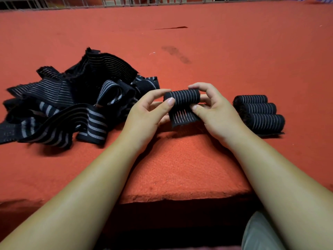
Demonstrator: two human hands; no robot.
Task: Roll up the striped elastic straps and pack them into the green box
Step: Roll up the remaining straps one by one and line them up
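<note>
Surface: worktop (234, 51) covered in red felt, with a wire railing (126, 1) along its far edge. A dark stain (176, 55) sits mid-field. A raised pad (180, 168) in the same felt lies at the near edge between the forearms. A grey trouser leg (259, 231) is cut off at the lower right.

Item 1: heap of loose striped elastic straps (72, 98), left of centre, black with pale lengthwise stripes, tangled and overlapping. It lies just beside the left grip. The count cannot be told, as the lower layers are in shadow.

Item 2: three rolled straps (259, 112), right of centre, lying side by side and touching. A flat tail shows under the nearest.

Item 3: half-rolled strap (182, 98), centre, held just above the felt. It is a tight black cylinder with thin pale stripes, its unrolled tail hanging toward the viewer.

The left grip (146, 114) pinches the roll's left end, thumb on top. The right grip (218, 112) pinches the right end, its thumb pressing the tail. Both roll ends are hidden by fingers.
</note>
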